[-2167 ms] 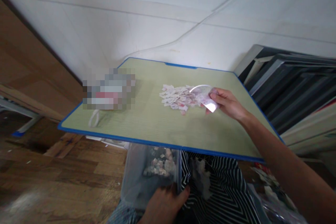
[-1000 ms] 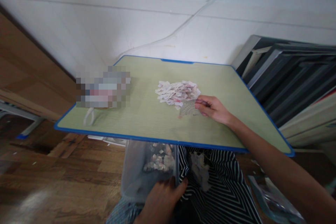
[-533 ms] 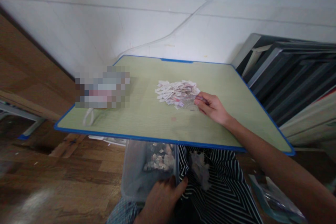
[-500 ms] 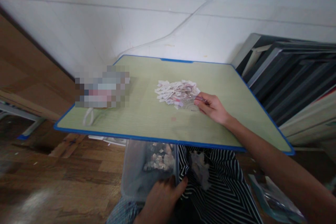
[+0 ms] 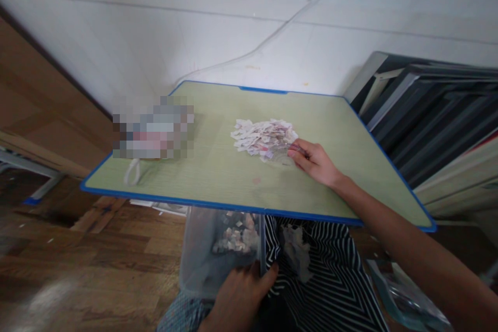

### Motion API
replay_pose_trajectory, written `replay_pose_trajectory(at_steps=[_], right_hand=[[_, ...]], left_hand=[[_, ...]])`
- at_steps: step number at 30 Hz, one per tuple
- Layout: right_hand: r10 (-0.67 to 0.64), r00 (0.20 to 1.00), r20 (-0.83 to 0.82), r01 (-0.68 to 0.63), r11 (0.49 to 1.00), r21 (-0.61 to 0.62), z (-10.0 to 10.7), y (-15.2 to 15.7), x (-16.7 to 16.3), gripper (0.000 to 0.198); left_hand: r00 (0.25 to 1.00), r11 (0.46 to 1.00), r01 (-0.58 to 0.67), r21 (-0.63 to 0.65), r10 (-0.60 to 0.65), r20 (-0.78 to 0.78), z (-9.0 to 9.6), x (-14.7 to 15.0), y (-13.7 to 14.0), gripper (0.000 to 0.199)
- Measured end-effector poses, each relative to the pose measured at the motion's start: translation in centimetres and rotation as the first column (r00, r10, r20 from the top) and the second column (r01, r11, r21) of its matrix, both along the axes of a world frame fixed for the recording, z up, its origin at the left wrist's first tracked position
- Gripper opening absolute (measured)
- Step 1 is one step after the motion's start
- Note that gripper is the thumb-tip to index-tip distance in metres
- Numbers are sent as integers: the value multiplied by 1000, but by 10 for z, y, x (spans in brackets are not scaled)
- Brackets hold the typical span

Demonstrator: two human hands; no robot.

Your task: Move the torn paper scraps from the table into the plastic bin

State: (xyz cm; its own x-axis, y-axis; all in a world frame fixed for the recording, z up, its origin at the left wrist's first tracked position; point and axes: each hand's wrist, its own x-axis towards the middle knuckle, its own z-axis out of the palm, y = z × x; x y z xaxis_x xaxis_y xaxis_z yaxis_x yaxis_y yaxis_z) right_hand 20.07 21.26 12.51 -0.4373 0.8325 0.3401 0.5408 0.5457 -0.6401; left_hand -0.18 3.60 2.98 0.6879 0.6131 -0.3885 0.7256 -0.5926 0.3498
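Note:
My right hand (image 5: 315,162) pinches a clear plastic piece with curved lines, which looks like a protractor (image 5: 280,154), at the near right edge of a pile of torn paper scraps (image 5: 261,135). The pile lies on a pale green folding table (image 5: 210,179) with a blue rim. Below the table's front edge, my left hand (image 5: 243,293) is closed over the right rim of a clear plastic bin (image 5: 196,262). Its thumb reaches onto black-and-white striped fabric (image 5: 330,275). More paper scraps (image 5: 237,236) sit inside the bin, and a crumpled pale piece (image 5: 298,254) lies on the stripes.
A blurred-out object (image 5: 155,132) with a white loop (image 5: 132,172) rests at the table's left. Dark flat panels (image 5: 436,98) lean on the right, a cardboard box (image 5: 46,98) on the left. A clear pouch (image 5: 408,295) lies low right. A cable (image 5: 268,39) crosses the wall.
The protractor-like piece has shifted slightly at the edge of the pile. Both hands stay almost where they were, and the camera view has moved very little.

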Motion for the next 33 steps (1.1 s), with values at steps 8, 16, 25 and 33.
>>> replay_pose_trajectory(at_steps=[8, 16, 25, 33], right_hand=[[38, 998, -52, -42, 995, -90, 2, 0, 3, 26], [64, 998, 18, -63, 994, -85, 6, 2, 7, 25], [81, 996, 44, -67, 962, -266, 27, 1, 23, 22], [255, 961, 103, -170, 845, -506, 36, 3, 45, 24]], left_hand=[[1000, 1000, 4, -4, -3, 14, 3, 0, 0, 58], [999, 1000, -6, -5, 6, 37, 2, -1, 1, 55], [1000, 1000, -3, 5, 3, 5, 3, 0, 0, 56], [1000, 1000, -12, 7, 12, -7, 4, 0, 0, 59]])
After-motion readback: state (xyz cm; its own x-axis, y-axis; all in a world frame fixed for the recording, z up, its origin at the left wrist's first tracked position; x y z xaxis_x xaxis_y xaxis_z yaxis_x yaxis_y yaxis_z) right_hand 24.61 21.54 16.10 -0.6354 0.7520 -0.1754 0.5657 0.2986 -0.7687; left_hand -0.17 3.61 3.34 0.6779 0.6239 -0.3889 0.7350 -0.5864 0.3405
